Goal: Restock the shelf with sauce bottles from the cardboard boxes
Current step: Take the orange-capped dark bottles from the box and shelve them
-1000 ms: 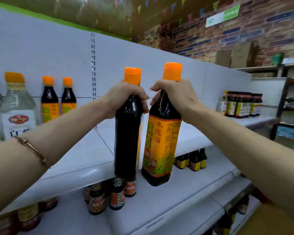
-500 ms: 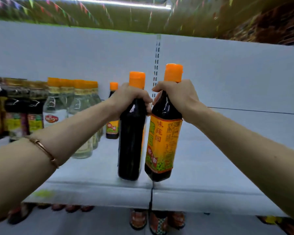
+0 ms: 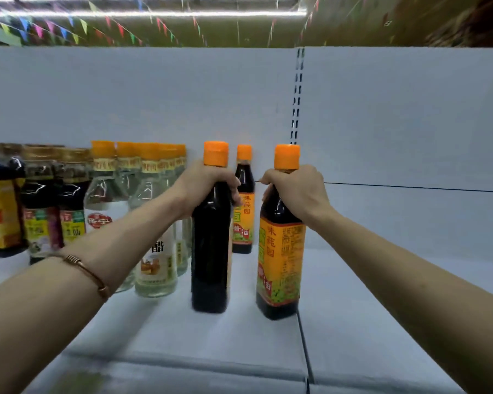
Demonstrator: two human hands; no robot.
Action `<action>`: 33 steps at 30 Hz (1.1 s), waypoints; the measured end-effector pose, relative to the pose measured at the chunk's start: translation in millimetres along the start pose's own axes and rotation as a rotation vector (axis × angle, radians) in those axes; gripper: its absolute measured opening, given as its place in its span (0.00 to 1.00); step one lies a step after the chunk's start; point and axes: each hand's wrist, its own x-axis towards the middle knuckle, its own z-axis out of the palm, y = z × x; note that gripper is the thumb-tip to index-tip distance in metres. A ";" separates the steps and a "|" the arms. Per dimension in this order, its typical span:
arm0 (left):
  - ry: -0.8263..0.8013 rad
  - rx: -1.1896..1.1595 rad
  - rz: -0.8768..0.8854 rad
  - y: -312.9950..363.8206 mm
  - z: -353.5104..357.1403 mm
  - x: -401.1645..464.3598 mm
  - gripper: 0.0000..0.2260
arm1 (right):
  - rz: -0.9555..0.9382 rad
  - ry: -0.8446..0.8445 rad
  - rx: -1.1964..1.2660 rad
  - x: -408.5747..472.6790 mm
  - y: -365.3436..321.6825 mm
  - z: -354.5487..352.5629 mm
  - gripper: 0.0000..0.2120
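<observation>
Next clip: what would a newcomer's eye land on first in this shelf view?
Two tall dark sauce bottles with orange caps, mid-frame over the white shelf: the left hand grips the neck of the left bottle, the right hand the neck of the labelled right bottle. Behind them one matching bottle stands by the back panel, and clear vinegar bottles crowd the shelf's left side.

Two dark sauce bottles (image 3: 211, 245) (image 3: 279, 265) look glossy and smooth, with matt orange plastic caps (image 3: 216, 153); one carries a shiny printed orange label (image 3: 281, 260). Clear bottles (image 3: 157, 251) beside them look glassy, with paper-like labels. The shelf (image 3: 382, 322) and back panel (image 3: 154, 95) look like smooth, matt painted metal. A bracelet (image 3: 87, 273) has a polished metallic sheen
</observation>
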 end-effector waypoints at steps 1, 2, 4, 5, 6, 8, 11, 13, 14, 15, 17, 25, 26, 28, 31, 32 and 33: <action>0.013 -0.013 0.015 -4.5 -2.1 4.9 0.06 | -0.006 0.017 -0.022 4.9 3.7 2.5 0.16; 0.018 -0.018 0.035 -8.3 -3.4 9.6 0.07 | -0.010 0.036 -0.039 9.4 7.3 4.5 0.16; 0.007 -0.021 0.060 -13.8 -3.1 18.8 0.11 | -0.016 0.078 -0.065 17.7 14.4 7.9 0.18; 0.003 -0.031 0.055 -15.6 -2.3 22.5 0.12 | -0.018 0.099 -0.079 21.7 17.8 9.2 0.18; -0.001 -0.040 0.049 -17.7 -1.4 26.3 0.12 | -0.018 0.118 -0.093 25.6 21.0 10.8 0.19; 0.005 -0.024 0.063 -22.8 -0.7 34.0 0.09 | -0.021 0.148 -0.118 32.9 27.4 14.4 0.18; 0.050 0.062 0.108 -28.2 -0.8 42.2 0.04 | -0.030 0.144 -0.100 40.9 34.2 19.6 0.15; 0.115 0.165 0.150 -33.5 -0.1 48.6 0.08 | -0.023 0.116 -0.058 42.2 38.3 21.2 0.16; 0.153 0.201 0.173 -37.1 0.0 52.2 0.11 | -0.016 0.103 -0.029 40.8 40.1 21.9 0.17; 0.188 0.226 0.192 -40.0 0.4 54.7 0.13 | -0.013 0.093 0.005 39.5 42.4 22.5 0.18; 0.248 0.255 0.222 -45.8 -0.4 57.3 0.13 | -0.020 0.080 0.072 37.9 46.2 23.7 0.20; 0.363 0.245 0.212 -57.0 3.8 45.0 0.15 | 0.000 0.020 0.080 44.8 52.2 23.4 0.15; 0.365 0.242 0.208 -57.3 5.1 44.6 0.14 | 0.005 0.018 0.070 46.5 53.5 23.6 0.15; 0.368 0.244 0.214 -55.7 7.2 43.8 0.14 | 0.016 0.031 0.055 49.3 55.4 24.2 0.16; 0.344 0.203 0.203 -51.5 8.3 42.2 0.12 | 0.025 0.080 0.051 44.9 57.1 25.1 0.18; 0.333 0.200 0.192 -50.2 8.2 41.5 0.12 | 0.031 0.091 0.048 39.5 58.6 25.5 0.19; 0.336 0.201 0.189 -50.0 7.6 40.8 0.12 | 0.031 0.090 0.041 32.2 60.7 25.5 0.19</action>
